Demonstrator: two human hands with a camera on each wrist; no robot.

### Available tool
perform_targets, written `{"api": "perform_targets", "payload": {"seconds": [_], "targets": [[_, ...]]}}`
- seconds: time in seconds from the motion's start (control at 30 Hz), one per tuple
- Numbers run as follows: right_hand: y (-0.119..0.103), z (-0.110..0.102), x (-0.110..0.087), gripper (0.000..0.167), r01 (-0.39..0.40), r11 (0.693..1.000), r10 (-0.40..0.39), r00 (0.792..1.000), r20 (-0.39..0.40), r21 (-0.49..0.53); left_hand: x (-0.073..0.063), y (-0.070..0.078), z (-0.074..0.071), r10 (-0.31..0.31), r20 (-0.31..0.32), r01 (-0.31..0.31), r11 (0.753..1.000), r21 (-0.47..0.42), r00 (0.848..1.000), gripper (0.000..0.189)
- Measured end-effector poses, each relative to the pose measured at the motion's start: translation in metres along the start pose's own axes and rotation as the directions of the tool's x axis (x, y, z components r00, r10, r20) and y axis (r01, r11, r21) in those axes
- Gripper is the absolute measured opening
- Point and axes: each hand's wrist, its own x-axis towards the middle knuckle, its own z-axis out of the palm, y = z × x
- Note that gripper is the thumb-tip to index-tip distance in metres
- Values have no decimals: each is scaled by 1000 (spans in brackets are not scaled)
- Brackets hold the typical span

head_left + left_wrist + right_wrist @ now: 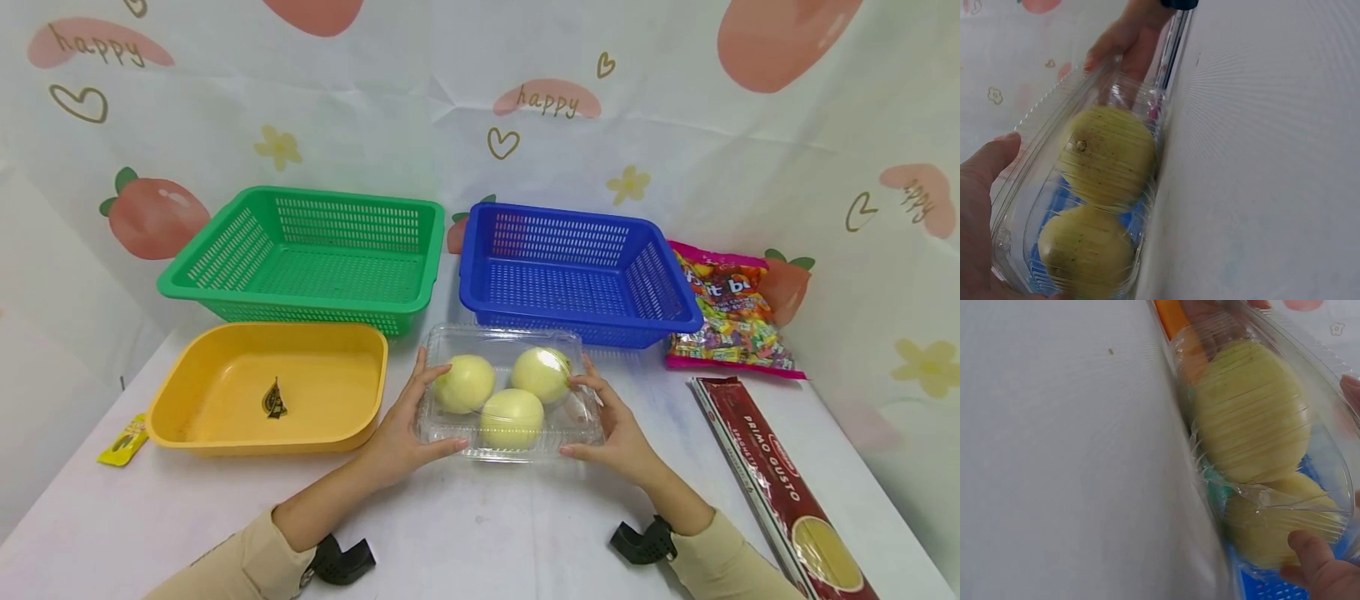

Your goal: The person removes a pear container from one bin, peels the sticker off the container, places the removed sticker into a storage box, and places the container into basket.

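Note:
A clear plastic clamshell container (442,429) sits near the middle of the table with its lid down. Inside lie three round, pale yellow-green fruits (512,418), their exact kind unclear. My left hand (397,437) grips the container's left side, thumb at the front edge and fingers along the lid. On the opposite side my right hand (618,429) holds it the same way. The left wrist view shows two fruits (1107,156) through the ribbed wall. In the right wrist view, the right thumb (1310,550) presses the plastic beside a fruit (1250,412).
Behind the container stands a blue basket (577,325), with a green basket (315,308) to its left. A yellow tray (262,442) is left of my hands, beside a small yellow packet (123,442). A candy bag (731,317) and a spaghetti pack (780,475) lie right.

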Motion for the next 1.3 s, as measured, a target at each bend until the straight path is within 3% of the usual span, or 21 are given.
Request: {"api": "perform_targets", "payload": {"seconds": [0.23, 0.47, 0.93, 1.3], "targets": [[-4, 1, 1, 72, -9, 979, 4, 1000, 27, 203, -1, 8, -4, -38, -4, 38, 999, -8, 999, 87], [-13, 0, -1, 70, -3, 970, -9, 999, 51, 244, -2, 16, -6, -17, -9, 17, 999, 27, 1000, 83], [-44, 0, -3, 69, -62, 982, 55, 998, 43, 180, -9, 38, -13, -38, 2, 38, 999, 30, 999, 79], [-70, 0, -3, 69, -78, 994, 76, 997, 26, 82, -13, 57, -21, 9, 1, -9, 998, 59, 1000, 79]]}}
